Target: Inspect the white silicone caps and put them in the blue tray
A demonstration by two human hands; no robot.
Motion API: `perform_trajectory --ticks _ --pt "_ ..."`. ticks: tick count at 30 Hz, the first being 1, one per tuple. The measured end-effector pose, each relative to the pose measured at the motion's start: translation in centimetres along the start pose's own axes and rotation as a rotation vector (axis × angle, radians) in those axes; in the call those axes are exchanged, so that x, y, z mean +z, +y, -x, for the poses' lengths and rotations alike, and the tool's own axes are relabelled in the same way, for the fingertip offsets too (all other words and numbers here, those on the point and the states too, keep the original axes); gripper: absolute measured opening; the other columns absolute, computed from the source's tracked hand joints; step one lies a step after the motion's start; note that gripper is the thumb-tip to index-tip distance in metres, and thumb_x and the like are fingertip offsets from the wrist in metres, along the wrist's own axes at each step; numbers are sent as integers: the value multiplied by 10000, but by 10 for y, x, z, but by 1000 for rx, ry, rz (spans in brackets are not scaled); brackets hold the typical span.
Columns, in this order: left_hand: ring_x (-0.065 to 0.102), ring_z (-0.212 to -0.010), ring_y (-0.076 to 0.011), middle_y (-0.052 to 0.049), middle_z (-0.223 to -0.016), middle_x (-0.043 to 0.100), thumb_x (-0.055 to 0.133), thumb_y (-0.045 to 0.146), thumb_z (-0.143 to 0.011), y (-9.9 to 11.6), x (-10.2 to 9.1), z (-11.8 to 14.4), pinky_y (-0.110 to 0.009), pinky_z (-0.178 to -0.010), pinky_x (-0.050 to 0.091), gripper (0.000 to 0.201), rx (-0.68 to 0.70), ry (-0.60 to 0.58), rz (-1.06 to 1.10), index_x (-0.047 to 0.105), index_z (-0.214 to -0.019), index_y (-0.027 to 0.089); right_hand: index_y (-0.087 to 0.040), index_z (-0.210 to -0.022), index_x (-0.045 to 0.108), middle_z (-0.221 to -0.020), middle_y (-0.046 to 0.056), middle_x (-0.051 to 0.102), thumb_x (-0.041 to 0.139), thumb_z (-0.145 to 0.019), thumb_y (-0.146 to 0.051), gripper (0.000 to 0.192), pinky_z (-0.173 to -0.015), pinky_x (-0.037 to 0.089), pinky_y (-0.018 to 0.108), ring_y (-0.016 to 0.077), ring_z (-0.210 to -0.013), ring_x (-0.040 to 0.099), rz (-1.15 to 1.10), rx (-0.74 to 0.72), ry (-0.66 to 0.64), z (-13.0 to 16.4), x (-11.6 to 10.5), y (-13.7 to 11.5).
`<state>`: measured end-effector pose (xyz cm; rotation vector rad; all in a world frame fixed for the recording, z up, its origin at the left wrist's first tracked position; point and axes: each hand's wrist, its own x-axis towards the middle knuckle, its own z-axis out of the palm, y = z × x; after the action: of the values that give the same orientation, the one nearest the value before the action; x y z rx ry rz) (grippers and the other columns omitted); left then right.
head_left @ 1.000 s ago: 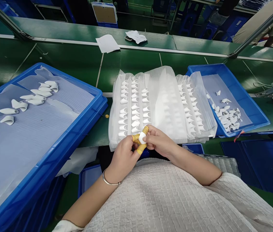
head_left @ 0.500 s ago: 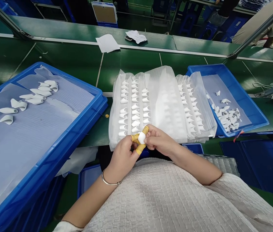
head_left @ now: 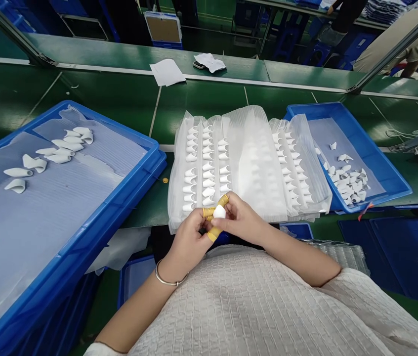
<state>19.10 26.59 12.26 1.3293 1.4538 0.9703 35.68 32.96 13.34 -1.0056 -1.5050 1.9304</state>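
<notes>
A small white curved piece [head_left: 219, 212] sits between the fingertips of both hands, close to my body. My left hand [head_left: 196, 230] pinches it with thumb and forefinger, which wear yellow finger covers. My right hand [head_left: 240, 217] grips the same piece from the other side, a yellow cover on its forefinger; its thumb lies across the piece's lower edge. Just beyond the hands lies a translucent sheeted pack [head_left: 231, 118] with columns of similar white pieces [head_left: 208, 167]. The fingers hide part of the held piece.
On the left, a blue tray [head_left: 120, 190] carries several loose white pieces [head_left: 18, 172]. At the right, another blue tray [head_left: 390, 173] holds a heap of smaller white pieces [head_left: 353, 185]. Paper [head_left: 167, 72] and a phone [head_left: 198, 65] rest on the ledge behind. A person [head_left: 394, 44] is at the far right.
My right thumb has shifted left across the lower edge of the white piece. The piece sits slightly more upright between the fingers. The view has moved slightly.
</notes>
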Motion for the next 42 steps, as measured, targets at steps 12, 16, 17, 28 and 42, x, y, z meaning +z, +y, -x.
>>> perform_trajectory --ticks 12,16,17,28,42 --pt "573 -677 -129 6 -760 601 658 254 -811 -2 0 0 -256 -626 491 202 -24 -86 173 639 -1003 196 -219 -793 474 -635 -31 569 439 -984 -543 378 -559 376 264 129 -552 494 169 -62 114 -18 -19 0" --pt "558 -668 -123 9 -760 597 651 247 -814 -1 0 -1 -254 -623 482 203 -29 -83 181 644 -1011 198 -193 -785 540 -674 -23 524 525 -943 -556 397 -585 370 261 121 -601 464 153 -68 -3 -11 -23 -7" --pt "554 -664 -121 9 -761 598 649 249 -817 0 0 -1 -252 -621 479 209 -32 -84 185 643 -1019 197 -186 -783 550 -687 -22 516 565 -924 -550 390 -599 370 261 121 -620 463 154 -61 -47 -10 -23 -7" --pt "572 -677 -109 8 -811 637 609 308 -904 2 -3 -4 -256 -675 493 211 -10 -74 472 582 -1087 205 -224 -1100 635 -1001 33 644 693 -889 -359 257 -822 466 321 169 -913 611 25 -140 -74 -4 -25 -2" --pt "592 -701 -130 27 -775 614 680 313 -868 -19 1 -1 -269 -672 492 225 120 119 117 591 -1055 225 -227 -1157 584 -985 23 576 791 -781 -407 465 -707 460 293 163 -849 552 194 -125 -52 -2 -24 1"
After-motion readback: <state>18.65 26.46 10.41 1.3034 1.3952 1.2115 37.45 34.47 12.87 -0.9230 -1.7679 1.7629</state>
